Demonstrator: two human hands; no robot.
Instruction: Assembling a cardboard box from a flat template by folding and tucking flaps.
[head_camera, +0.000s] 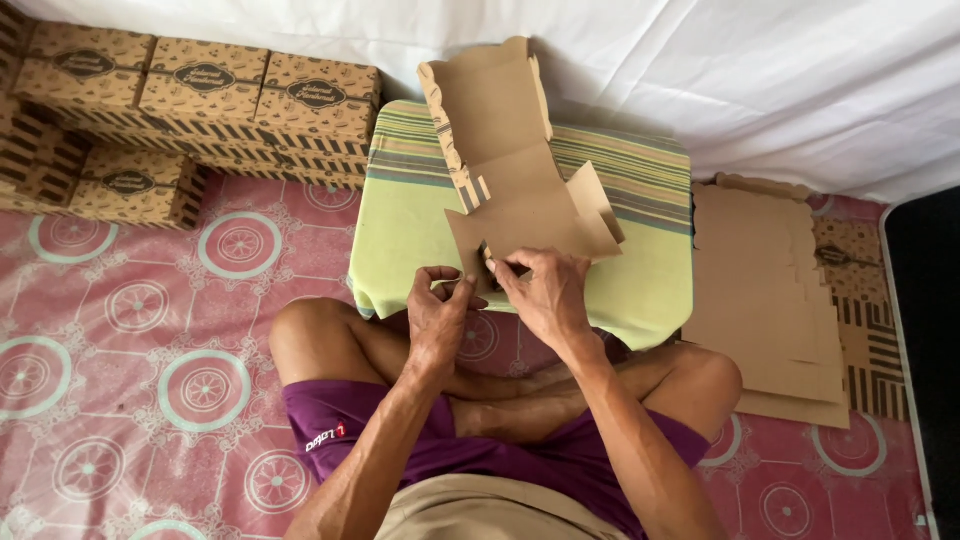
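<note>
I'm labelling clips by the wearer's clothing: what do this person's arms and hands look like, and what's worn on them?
Both arms are bare, with no sleeves reaching the forearms. The left hand and right hand carry no gloves, and no watch or bracelet shows at either wrist; rings cannot be made out. Lower down, purple shorts with a small printed mark.

Cardboard box blank (520, 190) (unfolded) on cushion (410, 230)

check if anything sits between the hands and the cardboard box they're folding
Nothing visible does. Both the left hand and the right hand already pinch the near edge of the cardboard box lying on the striped cushion.
</note>
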